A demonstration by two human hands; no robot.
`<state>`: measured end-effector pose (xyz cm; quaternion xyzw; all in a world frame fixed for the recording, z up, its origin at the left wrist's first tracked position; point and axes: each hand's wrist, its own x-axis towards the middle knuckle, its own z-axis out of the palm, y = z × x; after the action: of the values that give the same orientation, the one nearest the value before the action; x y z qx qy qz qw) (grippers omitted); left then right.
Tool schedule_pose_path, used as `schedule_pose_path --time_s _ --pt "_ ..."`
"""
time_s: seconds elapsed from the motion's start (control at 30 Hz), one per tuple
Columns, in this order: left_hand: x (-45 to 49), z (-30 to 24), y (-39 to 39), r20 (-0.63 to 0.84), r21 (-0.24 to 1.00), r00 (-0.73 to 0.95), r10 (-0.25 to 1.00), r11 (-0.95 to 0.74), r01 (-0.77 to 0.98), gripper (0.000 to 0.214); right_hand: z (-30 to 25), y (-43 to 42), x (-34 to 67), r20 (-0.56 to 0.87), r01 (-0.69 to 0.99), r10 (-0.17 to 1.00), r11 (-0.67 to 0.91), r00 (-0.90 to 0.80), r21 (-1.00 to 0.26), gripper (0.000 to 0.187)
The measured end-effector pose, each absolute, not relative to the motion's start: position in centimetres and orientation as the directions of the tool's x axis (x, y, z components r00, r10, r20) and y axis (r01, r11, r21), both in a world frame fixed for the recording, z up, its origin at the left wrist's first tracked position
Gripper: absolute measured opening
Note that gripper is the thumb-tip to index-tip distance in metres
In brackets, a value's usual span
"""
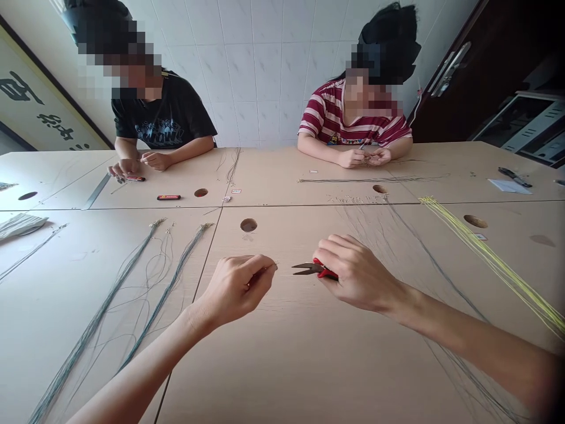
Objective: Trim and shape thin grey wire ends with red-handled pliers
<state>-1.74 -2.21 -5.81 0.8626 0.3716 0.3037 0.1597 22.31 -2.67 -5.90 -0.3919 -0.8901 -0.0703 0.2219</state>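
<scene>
My right hand (353, 270) is wrapped round a pair of red-handled pliers (309, 269). The jaws stand apart and point left, with nothing between them. Just left of the jaw tips, my left hand (244, 280) is closed in a pinch, and a tiny bit of something shows at its fingertips, too small to name. Both hands are above the wooden table (282, 365). Left of my left hand lie two bundles of grey-green cords (174, 277) with small metal ends. Thin dark cords (435, 262) run beneath my right arm.
Yellow cords (489, 254) lie at the right. Small pieces (353, 199) are scattered past my right hand. Across the table sit a person in a black shirt (161, 115) and one in a striped shirt (326, 115), both handling things. A red marker-like stick (168, 197) and a cutter knife (514, 175) lie there.
</scene>
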Motion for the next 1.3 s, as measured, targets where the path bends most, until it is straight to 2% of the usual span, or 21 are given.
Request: schedule_pose_path --time_s 0.33,0.73,1.3 --pt "-1.15 -6.16 -2.26 0.419 0.544 0.584 0.695 -0.707 0.451 0.015 -6.25 -2.09 22.1 0.422 0.751 0.689 0.66 -0.59 -0.027 0.014" --pt "-0.88 -6.48 -2.04 0.499 0.494 0.585 0.639 -0.765 0.414 0.014 -6.49 -1.92 22.27 0.423 0.759 0.694 0.65 -0.583 -0.021 0.015" --pt "-0.93 -6.63 -1.98 0.487 0.468 0.598 0.637 -0.768 0.436 0.016 -6.49 -1.98 22.13 0.409 0.757 0.688 0.654 -0.6 0.01 0.013"
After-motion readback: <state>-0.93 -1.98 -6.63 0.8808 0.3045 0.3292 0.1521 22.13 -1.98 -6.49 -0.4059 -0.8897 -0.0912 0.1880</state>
